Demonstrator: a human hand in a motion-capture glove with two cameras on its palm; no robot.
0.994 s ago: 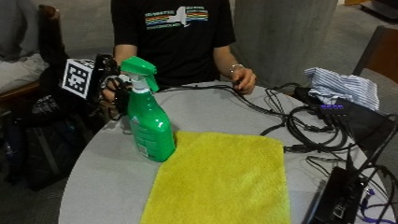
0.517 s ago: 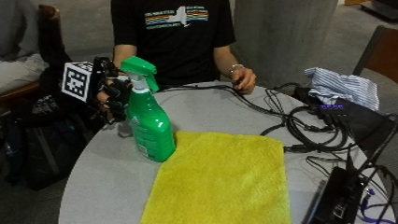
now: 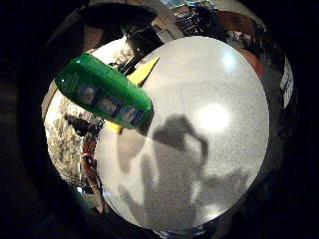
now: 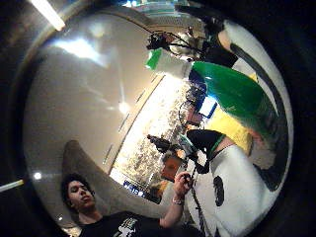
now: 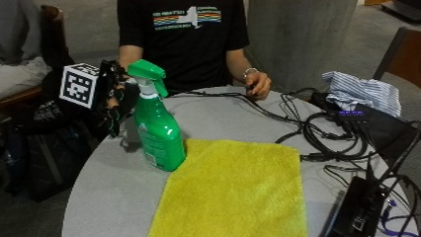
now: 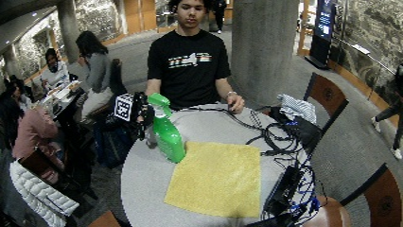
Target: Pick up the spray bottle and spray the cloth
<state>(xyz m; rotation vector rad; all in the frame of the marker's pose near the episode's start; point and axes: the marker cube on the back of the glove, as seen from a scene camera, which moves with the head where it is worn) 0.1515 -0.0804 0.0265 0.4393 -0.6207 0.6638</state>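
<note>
A green spray bottle (image 5: 158,133) with a green trigger head stands upright on the round grey table (image 5: 217,118), at the left corner of a yellow cloth (image 5: 236,192) spread flat. My gloved right hand (image 5: 113,101) hovers just left of the bottle's neck, fingers relaxed and spread, holding nothing. In the wide outside view the hand (image 6: 144,116) sits beside the bottle (image 6: 169,137) and the cloth (image 6: 217,177). The palm views show the bottle (image 3: 102,92) (image 4: 237,94) close by, and the hand's spread shadow lies on the table (image 3: 214,149).
The person's bare left hand (image 5: 256,84) rests on the table's far edge on black cables (image 5: 315,133). A striped fabric (image 5: 361,91) and black boxes (image 5: 358,207) crowd the right side. People sit at tables to the left.
The gloved hand has edged slightly closer to the bottle's neck. The bottle and the cloth have not moved.
</note>
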